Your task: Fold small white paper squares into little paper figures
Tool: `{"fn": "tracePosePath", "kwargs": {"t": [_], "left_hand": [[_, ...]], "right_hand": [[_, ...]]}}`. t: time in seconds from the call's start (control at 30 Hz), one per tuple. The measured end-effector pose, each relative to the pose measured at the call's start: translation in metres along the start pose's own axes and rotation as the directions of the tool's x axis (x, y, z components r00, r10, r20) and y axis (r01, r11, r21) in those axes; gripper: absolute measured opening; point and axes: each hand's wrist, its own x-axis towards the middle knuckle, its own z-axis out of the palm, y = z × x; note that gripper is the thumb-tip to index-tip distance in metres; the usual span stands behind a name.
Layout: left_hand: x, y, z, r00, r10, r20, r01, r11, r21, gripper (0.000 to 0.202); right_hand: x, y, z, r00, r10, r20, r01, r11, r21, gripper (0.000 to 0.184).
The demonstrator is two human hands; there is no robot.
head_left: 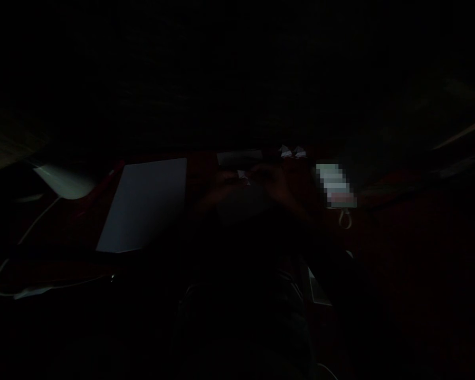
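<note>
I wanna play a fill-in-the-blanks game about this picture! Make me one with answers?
1. Between the left hand and the right hand is a small piece coloured ____.
2. Beyond the right hand, the pointy shapes number ____.
3. The big pale rectangle lies to the hands' ____.
4. The pixelated object lies to the hands' ____.

Missing words: white; two; left; right.
</note>
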Motion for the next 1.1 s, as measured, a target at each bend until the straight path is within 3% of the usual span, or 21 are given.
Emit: {"fn": "tracePosePath", "kwargs": {"t": [0.33,0.5,0.7,0.9,1.1], "left_hand": [[-0.004,0.01,0.0,1.0,0.011,0.018,-0.011,1.0,-0.004,0.031],[-0.005,0.011,0.001,1.0,0.005,0.001,-0.005,0.999,-0.051,0.031],[-0.008,0.011,-0.001,1.0,-0.024,0.012,0.025,0.995,-0.096,0.027],[-0.001,0.001,-0.003,0.999,-0.019,-0.049,0.013,0.992,-0.125,0.024],[0.001,-0.003,-0.004,0.997,-0.024,-0.071,0.02,0.999,-0.049,0.027]], "right_hand": [[-0.003,0.0,-0.001,0.993,-0.122,-0.01,0.12,0.989,-0.089,0.007],[-0.004,-0.001,-0.005,0.974,-0.22,0.051,0.225,0.949,-0.219,0.013],[-0.004,-0.005,-0.01,0.938,-0.309,0.16,0.348,0.845,-0.407,0.016],[-0.007,-0.017,-0.009,0.919,-0.279,0.278,0.392,0.714,-0.58,0.024],[-0.008,-0.027,-0.006,0.913,-0.225,0.341,0.405,0.606,-0.684,0.034]]}}
